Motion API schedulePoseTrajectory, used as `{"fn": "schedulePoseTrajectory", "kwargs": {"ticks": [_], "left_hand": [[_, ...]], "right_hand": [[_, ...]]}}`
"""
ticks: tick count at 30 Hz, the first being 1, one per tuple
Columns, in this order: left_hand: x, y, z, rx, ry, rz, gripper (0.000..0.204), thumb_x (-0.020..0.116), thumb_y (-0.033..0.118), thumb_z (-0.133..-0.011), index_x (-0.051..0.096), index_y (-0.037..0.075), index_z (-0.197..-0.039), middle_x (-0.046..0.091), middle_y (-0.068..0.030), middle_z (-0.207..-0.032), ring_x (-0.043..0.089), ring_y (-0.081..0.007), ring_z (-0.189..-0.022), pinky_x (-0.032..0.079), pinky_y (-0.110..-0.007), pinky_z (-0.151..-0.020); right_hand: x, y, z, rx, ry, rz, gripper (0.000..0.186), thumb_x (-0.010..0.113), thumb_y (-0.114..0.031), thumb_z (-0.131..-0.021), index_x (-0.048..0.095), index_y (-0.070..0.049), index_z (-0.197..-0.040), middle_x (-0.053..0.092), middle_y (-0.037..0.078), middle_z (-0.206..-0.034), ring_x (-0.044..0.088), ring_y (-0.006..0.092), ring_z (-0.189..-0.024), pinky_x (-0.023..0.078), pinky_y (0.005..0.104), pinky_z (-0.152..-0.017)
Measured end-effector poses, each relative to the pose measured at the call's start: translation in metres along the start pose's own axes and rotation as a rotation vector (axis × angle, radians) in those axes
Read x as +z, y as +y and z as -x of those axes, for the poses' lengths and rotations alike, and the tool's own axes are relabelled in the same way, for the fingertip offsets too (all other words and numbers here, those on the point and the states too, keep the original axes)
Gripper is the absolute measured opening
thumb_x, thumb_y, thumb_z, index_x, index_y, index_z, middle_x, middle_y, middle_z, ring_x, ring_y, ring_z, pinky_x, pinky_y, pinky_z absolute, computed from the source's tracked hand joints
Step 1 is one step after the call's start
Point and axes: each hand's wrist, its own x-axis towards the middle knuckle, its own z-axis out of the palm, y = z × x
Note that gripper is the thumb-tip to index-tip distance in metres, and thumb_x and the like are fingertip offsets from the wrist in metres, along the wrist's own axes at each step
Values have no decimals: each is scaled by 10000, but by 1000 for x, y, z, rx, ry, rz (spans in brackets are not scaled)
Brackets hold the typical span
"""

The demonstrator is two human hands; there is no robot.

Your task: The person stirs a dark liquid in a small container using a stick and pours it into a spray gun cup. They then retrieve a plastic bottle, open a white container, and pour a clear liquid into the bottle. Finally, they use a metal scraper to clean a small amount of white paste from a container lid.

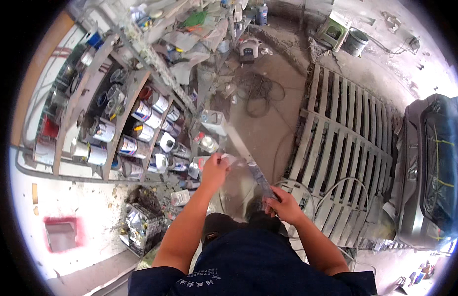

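Observation:
In front of my body, my right hand (286, 206) is closed around the near end of a long flat strip (258, 175). The strip slants away to the upper left, grey and mottled near my fingers and paler, blurred, at its far end. My left hand (215, 171) is raised to the left of it, with the fingers pinched together. A pale, thin piece (233, 160) shows between those fingers and the strip. Blur hides its kind and whether it joins the strip.
Paint cans (149, 114) and bottles crowd the shelves on my left. White jugs (208, 142) stand on the floor beside them. A slatted pallet (337, 130) lies to the right, with a car bumper (416, 197) past it. A coiled hose (261, 93) lies ahead.

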Motion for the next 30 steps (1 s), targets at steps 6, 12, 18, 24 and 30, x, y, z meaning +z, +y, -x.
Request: {"fn": "schedulePoseTrajectory", "kwargs": {"ticks": [6, 12, 18, 24, 30], "left_hand": [[10, 35, -57, -306, -156, 639, 108, 604, 168, -924, 603, 77, -983, 666, -65, -938, 639, -159, -788, 469, -277, -623], [38, 59, -105, -298, -174, 660, 115, 577, 99, -906, 623, 63, -1006, 639, -34, -892, 639, -174, -768, 520, -302, -675], [62, 38, -175, -268, -229, 428, 213, 527, 51, -886, 606, 16, -1080, 637, -66, -886, 609, -161, -729, 529, -328, -666], [94, 31, -264, -279, -307, 509, 200, 617, 121, -898, 602, 12, -1065, 624, -50, -857, 597, -149, -713, 524, -307, -668], [94, 61, -352, -318, -425, 355, 235, 595, 246, -949, 603, 13, -920, 628, -60, -734, 588, -141, -608, 491, -300, -555]], "right_hand": [[-65, -13, -14, -94, 129, -176, 418, 538, -31, -921, 476, -23, -1334, 630, 87, -978, 618, 146, -680, 505, 277, -548], [-99, -25, -41, -97, 195, -247, 379, 522, -33, -923, 494, -20, -1301, 631, 89, -988, 618, 154, -663, 500, 280, -540], [-124, -41, -77, -40, 373, -328, 362, 533, -44, -914, 502, -23, -1274, 636, 93, -980, 622, 159, -674, 497, 280, -532], [-159, -71, -160, -5, 477, -297, 412, 562, -71, -904, 491, -20, -1306, 631, 72, -849, 601, 147, -590, 473, 278, -502], [-185, -157, -244, 62, 479, -315, 455, 562, -39, -887, 482, -51, -1335, 617, 67, -875, 621, 164, -650, 484, 282, -528]]}}
